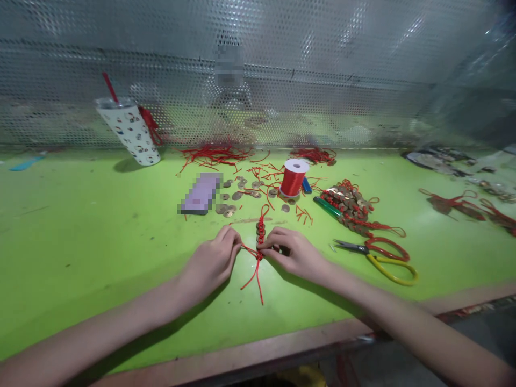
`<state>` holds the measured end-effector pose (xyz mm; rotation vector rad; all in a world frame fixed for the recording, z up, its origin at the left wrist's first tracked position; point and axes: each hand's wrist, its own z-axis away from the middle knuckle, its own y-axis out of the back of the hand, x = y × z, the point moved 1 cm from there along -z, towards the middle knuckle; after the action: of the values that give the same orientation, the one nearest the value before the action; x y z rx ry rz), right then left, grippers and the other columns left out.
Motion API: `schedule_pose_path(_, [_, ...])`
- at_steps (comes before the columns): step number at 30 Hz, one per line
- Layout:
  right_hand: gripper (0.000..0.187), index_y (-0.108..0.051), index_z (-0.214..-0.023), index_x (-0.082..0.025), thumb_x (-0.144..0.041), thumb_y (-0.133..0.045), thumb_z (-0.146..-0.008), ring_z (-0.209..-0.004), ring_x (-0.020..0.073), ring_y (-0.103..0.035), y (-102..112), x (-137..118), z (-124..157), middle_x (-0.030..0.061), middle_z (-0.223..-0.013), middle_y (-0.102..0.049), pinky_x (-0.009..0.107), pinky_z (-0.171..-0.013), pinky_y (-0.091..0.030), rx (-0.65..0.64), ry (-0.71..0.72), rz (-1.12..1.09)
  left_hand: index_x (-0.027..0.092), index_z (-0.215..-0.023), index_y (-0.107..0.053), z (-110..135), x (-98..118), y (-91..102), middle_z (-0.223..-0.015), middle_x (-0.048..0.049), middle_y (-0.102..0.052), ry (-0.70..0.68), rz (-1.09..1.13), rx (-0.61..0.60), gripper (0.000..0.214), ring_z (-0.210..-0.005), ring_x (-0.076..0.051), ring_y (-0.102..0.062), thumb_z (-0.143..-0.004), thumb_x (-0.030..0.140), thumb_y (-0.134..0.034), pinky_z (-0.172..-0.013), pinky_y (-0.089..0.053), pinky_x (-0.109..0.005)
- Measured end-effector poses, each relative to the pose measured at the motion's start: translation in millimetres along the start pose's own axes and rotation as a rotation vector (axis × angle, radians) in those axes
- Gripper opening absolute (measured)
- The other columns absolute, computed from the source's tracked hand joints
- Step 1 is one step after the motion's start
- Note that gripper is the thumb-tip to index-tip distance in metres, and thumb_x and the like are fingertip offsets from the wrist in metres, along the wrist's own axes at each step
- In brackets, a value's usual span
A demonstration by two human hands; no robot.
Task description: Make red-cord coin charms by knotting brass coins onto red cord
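A knotted red cord strand with coins [261, 232] lies on the green table, its loop pointing away from me and two loose tails toward me. My left hand [213, 252] pinches red cord ends [248, 249] that stretch out from the strand's lower knot. On the other side, my right hand [293, 250] closes its thumb and fingers on the lower part of the strand, near that knot. Loose brass coins [228, 209] are scattered beyond my hands, and a spool of red cord [293, 178] stands behind them.
Scissors [371, 250] with red and yellow handles lie right of my right hand. Past them are a green lighter [327, 207] and a heap of finished coin strands [350, 201]. A blurred phone-like object [201, 193], a tilted tumbler [129, 129] and cord scraps [213, 155] are farther back.
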<state>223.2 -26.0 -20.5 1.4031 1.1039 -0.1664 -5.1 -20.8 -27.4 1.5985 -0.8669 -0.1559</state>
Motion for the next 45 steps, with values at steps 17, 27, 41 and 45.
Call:
schedule_pose_path(17, [0.014, -0.075, -0.092, -0.019, -0.033, -0.074, -0.092, -0.082, 0.0176, -0.063, 0, 1, 0, 0.0042, -0.090, -0.068, 0.029, -0.074, -0.046, 0.007, 0.006, -0.003, 0.014, -0.103, -0.057, -7, -4, 0.9, -0.099, -0.0092, -0.066, -0.282, -0.201, 0.219, 0.018, -0.063, -0.015, -0.059, -0.106, 0.019, -0.040, -0.050, -0.041, -0.025])
schedule_pose_path(27, [0.011, -0.074, -0.091, -0.017, -0.028, -0.075, -0.091, -0.079, 0.0159, -0.060, 0, 0, -1, 0.0031, -0.087, -0.065, 0.026, -0.070, -0.044, 0.004, 0.009, -0.013, 0.017, -0.106, -0.062, -8, -7, 6.7, -0.107, -0.0094, -0.062, -0.450, -0.011, 0.012, 0.015, -0.079, -0.016, -0.062, -0.103, 0.018, -0.047, -0.065, -0.048, -0.026])
schedule_pose_path(41, [0.013, -0.072, -0.090, -0.017, -0.030, -0.074, -0.092, -0.078, 0.0159, -0.059, 0, 0, -1, 0.0029, -0.086, -0.064, 0.026, -0.070, -0.043, -0.003, 0.036, -0.004, 0.018, -0.112, -0.063, -7, -7, 6.7, -0.112, -0.0099, -0.057, -0.425, 0.090, -0.048, 0.016, -0.077, -0.015, -0.059, -0.101, 0.019, -0.051, -0.067, -0.048, -0.028])
schedule_pose_path(45, [0.012, -0.073, -0.090, -0.017, -0.029, -0.074, -0.093, -0.079, 0.0160, -0.059, 0, -1, -1, 0.0030, -0.086, -0.064, 0.026, -0.069, -0.043, -0.013, 0.034, -0.003, 0.018, -0.111, -0.064, -6, -6, 6.2, -0.113, -0.0102, -0.057, -0.410, 0.102, -0.082, 0.017, -0.078, -0.016, -0.059, -0.102, 0.020, -0.050, -0.068, -0.049, -0.029])
